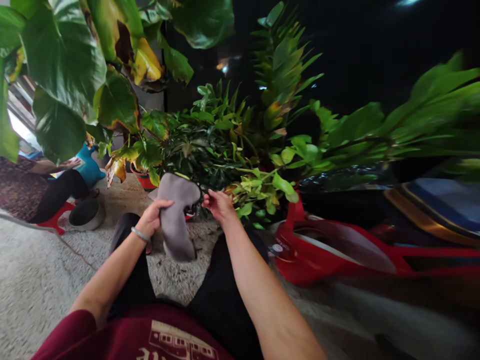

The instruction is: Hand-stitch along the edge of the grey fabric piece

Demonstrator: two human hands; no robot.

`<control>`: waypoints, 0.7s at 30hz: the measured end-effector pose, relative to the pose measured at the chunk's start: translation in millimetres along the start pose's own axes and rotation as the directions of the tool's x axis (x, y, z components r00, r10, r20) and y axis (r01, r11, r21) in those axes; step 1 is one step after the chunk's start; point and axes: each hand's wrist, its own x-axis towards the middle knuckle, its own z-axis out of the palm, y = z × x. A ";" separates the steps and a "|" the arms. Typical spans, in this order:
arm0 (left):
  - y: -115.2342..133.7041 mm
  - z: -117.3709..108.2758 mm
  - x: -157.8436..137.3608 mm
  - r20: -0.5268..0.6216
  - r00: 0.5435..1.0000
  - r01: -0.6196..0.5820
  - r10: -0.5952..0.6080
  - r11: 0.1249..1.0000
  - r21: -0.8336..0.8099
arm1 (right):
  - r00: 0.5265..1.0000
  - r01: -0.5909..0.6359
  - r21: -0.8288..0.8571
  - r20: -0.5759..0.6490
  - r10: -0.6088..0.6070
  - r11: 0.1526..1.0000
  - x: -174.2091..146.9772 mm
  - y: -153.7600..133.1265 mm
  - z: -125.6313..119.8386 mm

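A grey plush fabric piece [177, 215], curved somewhat like a boot and with a thin yellow-green strip at its top edge, hangs in front of me above the floor. My left hand [152, 217] grips its left edge, thumb on the near face and the other fingers hidden behind. Just right of the piece is my right hand [219, 204], its fingers drawn together in a pinch and apart from the fabric. Whatever lies between those fingertips is too small to make out.
Leafy potted plants [210, 125] crowd the space ahead. To my right stands a red plastic object [337, 250], blurred. Leftward, a seated person [22, 190] holds a teal plush shape [90, 167] near a dark-lined bucket [87, 215]. A cable [67, 245] crosses the concrete floor.
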 end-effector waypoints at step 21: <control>-47.3 -38.9 1.5 -0.140 0.977 0.138 -0.159 0.979 -0.150 | 0.999 0.033 -0.022 -0.002 -0.033 0.999 -2.7 -0.4 -0.8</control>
